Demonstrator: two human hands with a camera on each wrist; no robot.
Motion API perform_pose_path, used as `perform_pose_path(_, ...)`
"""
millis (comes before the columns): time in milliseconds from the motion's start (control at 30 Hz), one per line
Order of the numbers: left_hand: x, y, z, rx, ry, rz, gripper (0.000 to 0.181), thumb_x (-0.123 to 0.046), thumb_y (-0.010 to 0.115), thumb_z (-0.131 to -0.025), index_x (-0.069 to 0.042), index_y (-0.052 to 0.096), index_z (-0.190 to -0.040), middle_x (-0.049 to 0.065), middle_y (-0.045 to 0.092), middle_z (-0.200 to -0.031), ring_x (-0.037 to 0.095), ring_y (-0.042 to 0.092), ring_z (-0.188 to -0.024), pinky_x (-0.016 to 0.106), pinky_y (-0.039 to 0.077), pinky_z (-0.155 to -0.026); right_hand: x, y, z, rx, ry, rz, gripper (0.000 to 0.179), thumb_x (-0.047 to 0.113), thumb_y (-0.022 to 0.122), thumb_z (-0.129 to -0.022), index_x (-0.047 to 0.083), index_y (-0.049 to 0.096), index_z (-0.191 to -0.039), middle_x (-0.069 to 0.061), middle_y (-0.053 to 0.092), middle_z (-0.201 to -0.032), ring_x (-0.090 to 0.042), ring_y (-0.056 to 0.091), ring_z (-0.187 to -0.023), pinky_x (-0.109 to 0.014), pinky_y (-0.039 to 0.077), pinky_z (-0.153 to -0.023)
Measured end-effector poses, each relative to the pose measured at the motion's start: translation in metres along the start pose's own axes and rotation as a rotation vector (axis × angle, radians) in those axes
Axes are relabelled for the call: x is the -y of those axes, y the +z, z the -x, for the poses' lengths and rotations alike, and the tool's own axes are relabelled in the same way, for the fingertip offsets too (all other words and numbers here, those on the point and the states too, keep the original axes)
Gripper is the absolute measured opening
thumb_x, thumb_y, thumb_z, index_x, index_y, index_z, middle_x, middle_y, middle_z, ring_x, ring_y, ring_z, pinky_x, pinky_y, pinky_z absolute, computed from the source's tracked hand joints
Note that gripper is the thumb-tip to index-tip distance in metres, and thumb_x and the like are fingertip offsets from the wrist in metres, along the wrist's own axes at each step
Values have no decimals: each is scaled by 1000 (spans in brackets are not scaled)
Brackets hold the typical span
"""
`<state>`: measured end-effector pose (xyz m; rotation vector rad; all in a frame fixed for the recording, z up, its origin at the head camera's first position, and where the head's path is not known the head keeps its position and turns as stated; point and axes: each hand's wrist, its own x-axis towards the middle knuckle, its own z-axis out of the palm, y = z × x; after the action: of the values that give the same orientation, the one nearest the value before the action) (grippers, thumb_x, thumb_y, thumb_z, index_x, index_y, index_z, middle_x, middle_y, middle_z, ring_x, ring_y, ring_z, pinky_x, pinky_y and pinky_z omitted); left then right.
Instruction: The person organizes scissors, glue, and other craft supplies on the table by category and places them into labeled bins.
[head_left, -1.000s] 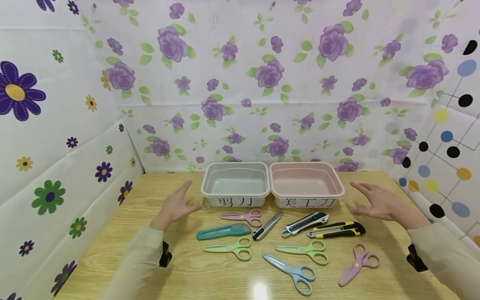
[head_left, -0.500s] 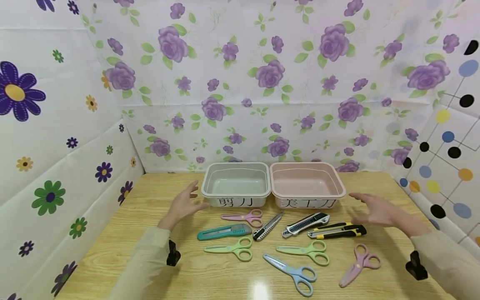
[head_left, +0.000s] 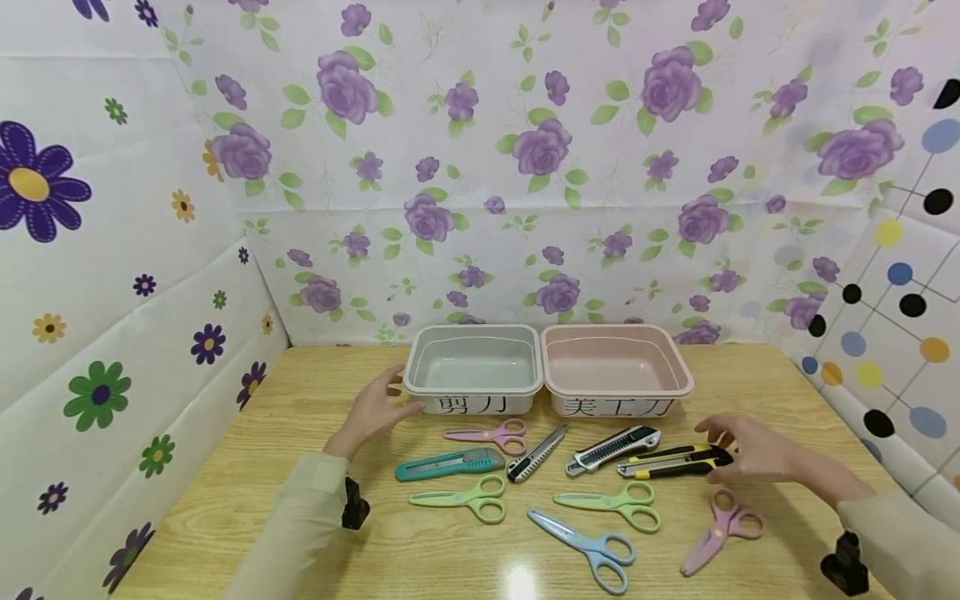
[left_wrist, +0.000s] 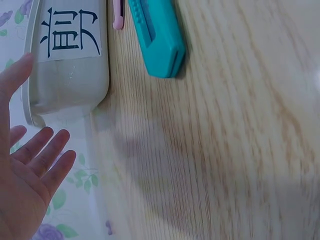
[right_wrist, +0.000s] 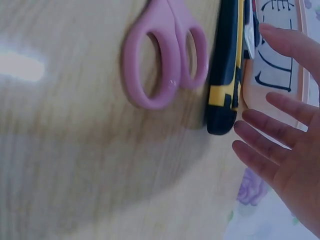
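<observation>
My left hand is by the left end of the grey bin, its fingers spread and holding nothing. In the left wrist view a gap shows between most of its fingers and the bin; whether the thumb touches the rim I cannot tell. My right hand hovers at the right end of a yellow-and-black utility knife, thumb and fingers apart. The right wrist view shows the knife outside its grasp. Below that hand lie pink scissors. The pink bin adjoins the grey one.
Between the hands lie a teal utility knife, a slim black-and-white one, a white-and-black one, pink scissors, green scissors, more green scissors and blue scissors. Patterned cloth encloses the wooden table's back and sides.
My left hand has moved right, closer to the grey bin. My right hand has come down and nearer to the yellow-and-black utility knife. The knives, scissors and bins have stayed put.
</observation>
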<state>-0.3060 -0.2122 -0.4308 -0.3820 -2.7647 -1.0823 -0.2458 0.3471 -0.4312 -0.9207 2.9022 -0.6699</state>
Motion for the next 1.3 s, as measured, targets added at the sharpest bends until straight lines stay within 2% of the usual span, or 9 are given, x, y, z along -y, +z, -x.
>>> perform_pose_path(267, -4, 2, -1, -1, -13, 18, 75, -32, 72, -77, -3, 37, -137, 20, 54, -117, 37, 56, -100, 45, 49, -79, 3, 11, 12, -35, -39, -33, 54, 27, 79, -64, 2, 58, -106, 2, 57, -90, -9, 51, -79, -28, 45, -65)
perform_pose_path(400, -5, 2, -1, -1, -28, 8, 74, -32, 71, -78, -2, 37, -137, 19, 54, -118, 36, 56, -101, 45, 50, -79, 4, 16, 18, -3, -42, -86, 50, 24, 77, -65, 3, 58, -106, 3, 55, -86, -6, 50, -76, -25, 43, -61)
perform_pose_path(567, -4, 3, -1, -10, -16, -11, 72, -32, 68, -80, 1, 36, -136, 20, 55, -117, 36, 57, -100, 45, 50, -78, 7, 22, 26, 33, -33, -106, 53, 26, 79, -63, 3, 58, -105, 4, 55, -88, -6, 50, -78, -24, 43, -64)
perform_pose_path(833, -4, 4, -3, -14, -5, -3, 68, -34, 67, -81, -3, 40, -135, 19, 56, -116, 36, 57, -100, 45, 49, -80, 3, 30, 38, 58, -100, -158, 50, 20, 81, -60, 2, 59, -101, 5, 54, -86, -4, 50, -76, -21, 44, -60)
perform_pose_path(1000, -5, 4, -3, -22, 20, -3, 64, -31, 66, -83, 0, 41, -133, 20, 56, -115, 37, 57, -99, 45, 49, -81, 5, 30, 43, 118, -28, -117, 58, 26, 83, -56, 4, 59, -104, 2, 49, -89, -2, 47, -76, -20, 43, -59)
perform_pose_path(1067, -6, 4, -3, -24, 16, 2, 63, -31, 66, -83, 0, 42, -133, 20, 56, -116, 37, 56, -100, 45, 49, -81, 5, 30, 44, 127, -14, -98, 59, 24, 83, -54, 5, 60, -105, 2, 48, -90, -1, 46, -76, -20, 42, -58)
perform_pose_path(1300, -5, 5, -3, -37, 9, -1, 62, -31, 63, -85, 3, 41, -132, 21, 55, -116, 37, 56, -100, 45, 48, -81, -3, 33, 44, 89, -160, -108, 46, 6, 79, -56, 3, 62, -99, 6, 45, -84, 2, 42, -68, -16, 39, -51)
